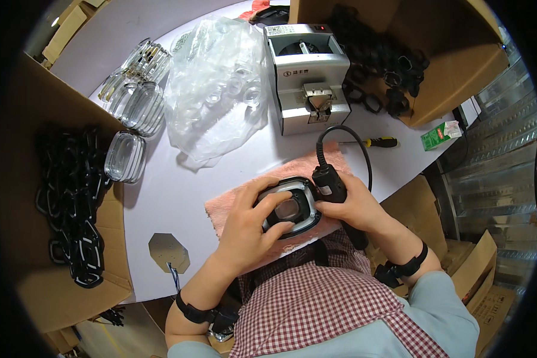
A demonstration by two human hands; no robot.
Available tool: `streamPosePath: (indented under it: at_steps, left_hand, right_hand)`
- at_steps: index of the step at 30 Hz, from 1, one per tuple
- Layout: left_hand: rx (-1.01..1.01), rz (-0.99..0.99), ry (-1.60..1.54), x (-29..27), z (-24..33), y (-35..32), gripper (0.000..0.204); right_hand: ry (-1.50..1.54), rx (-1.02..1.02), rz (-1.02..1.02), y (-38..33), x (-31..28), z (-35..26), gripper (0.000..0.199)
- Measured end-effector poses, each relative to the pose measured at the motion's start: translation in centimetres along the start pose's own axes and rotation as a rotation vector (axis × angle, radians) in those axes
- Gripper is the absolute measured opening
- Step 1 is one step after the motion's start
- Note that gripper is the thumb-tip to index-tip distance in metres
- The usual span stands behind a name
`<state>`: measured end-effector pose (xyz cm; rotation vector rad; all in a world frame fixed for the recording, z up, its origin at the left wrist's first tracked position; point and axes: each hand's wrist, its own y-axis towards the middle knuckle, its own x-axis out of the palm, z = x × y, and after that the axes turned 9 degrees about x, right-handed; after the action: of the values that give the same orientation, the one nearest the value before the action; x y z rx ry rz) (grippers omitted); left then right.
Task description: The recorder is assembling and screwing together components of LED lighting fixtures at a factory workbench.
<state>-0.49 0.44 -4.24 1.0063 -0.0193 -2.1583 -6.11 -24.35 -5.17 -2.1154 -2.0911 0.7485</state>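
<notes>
Left hand (247, 224) clamped on black lens frame (289, 207), right hand (352, 206) wrapped round electric screwdriver (331, 185), on pink cloth (232, 206).
Behind: grey screw feeder (307, 77), clear plastic bag (218, 83), yellow-handled screwdriver (379, 142); cardboard boxes (18, 149) flanking.

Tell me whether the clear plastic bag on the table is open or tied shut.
Cannot tell. The clear plastic bag lies crumpled on the white table with small clear parts inside, but no mouth or knot shows.

The left hand (249, 222) steadies a black lens frame (290, 207) on a pink cloth (232, 206) while the right hand (355, 206) grips a corded electric screwdriver (331, 184) against its rim.
</notes>
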Motion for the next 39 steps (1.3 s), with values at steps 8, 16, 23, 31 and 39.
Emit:
streamPosePath:
  at_steps: [8,16,23,31,39]
  left_hand:
    - [-0.079,0.001,-0.019,-0.1,0.5,-0.2,0.052]
    - [-0.096,0.063,0.016,0.4,1.0,0.2,0.052]
    - [-0.085,0.101,0.067,0.7,1.1,0.0,0.052]
    - [-0.070,0.153,0.097,1.5,0.7,-0.3,0.052]
    - [-0.118,0.225,0.107,1.2,2.0,-0.9,0.055]
  right_hand:
    - [-0.056,-0.035,-0.010,1.1,-0.5,-0.8,0.049]
    - [-0.020,-0.056,-0.006,1.2,-0.3,-1.1,0.049]
    - [-0.035,-0.007,-0.020,1.2,-0.3,-1.3,0.048]
    - [-0.043,-0.013,-0.023,1.1,-0.3,-1.6,0.049]
    - [-0.002,-0.050,-0.031,1.1,-0.4,-1.2,0.051]
